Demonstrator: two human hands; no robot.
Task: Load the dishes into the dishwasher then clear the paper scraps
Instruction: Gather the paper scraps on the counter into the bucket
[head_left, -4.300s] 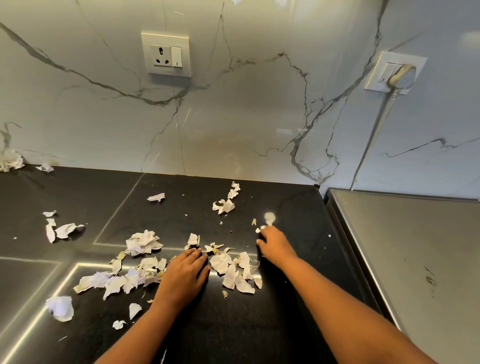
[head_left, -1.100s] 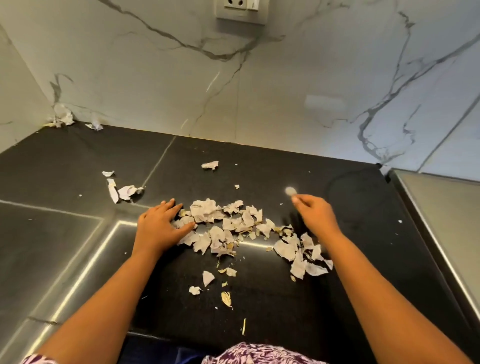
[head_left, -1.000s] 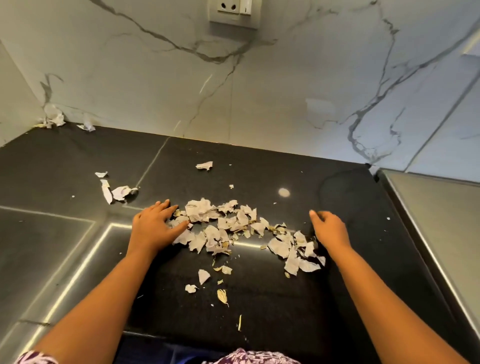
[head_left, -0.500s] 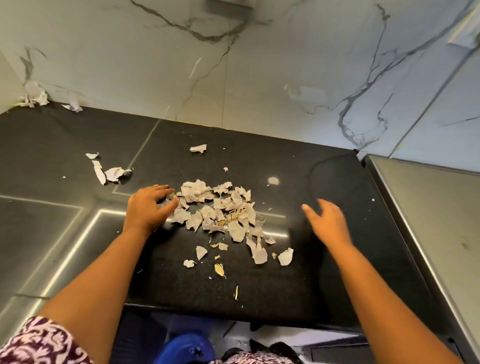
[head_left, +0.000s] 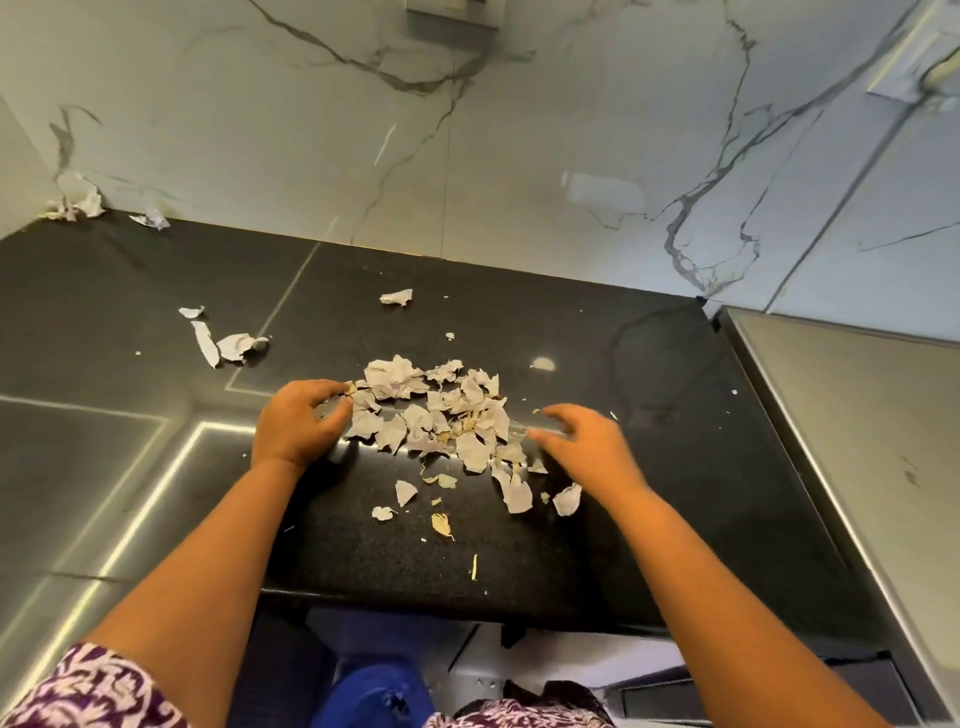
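A: Since half a second ago the right hand (head_left: 587, 447) has swung in from the side and now touches the right edge of the pile of paper scraps (head_left: 436, 410); the left hand (head_left: 298, 423) has curled its fingers at the pile's left edge. The pile looks tighter.

B: Are the hands holding anything?

A: Neither one grips. Both are loosely spread, fingers bent, cupping the pile from either side on the black countertop (head_left: 649, 519).

B: What lies nearer than the pile?

A: Just this side of it, a few loose bits (head_left: 405, 491), some yellowish, reach toward the counter's front edge. Below that edge something blue (head_left: 374, 693) shows, but I cannot tell what it is or whether it holds anything.

B: And beyond the pile?

A: Left and a little behind, a torn strip and a crumpled piece (head_left: 223, 343). Straight behind, a lone scrap (head_left: 396, 296). Far left of the pile, in the corner against the marble wall (head_left: 519, 156), more crumpled paper (head_left: 78, 207). Right of the pile, a steel surface (head_left: 857, 441) adjoins the counter.
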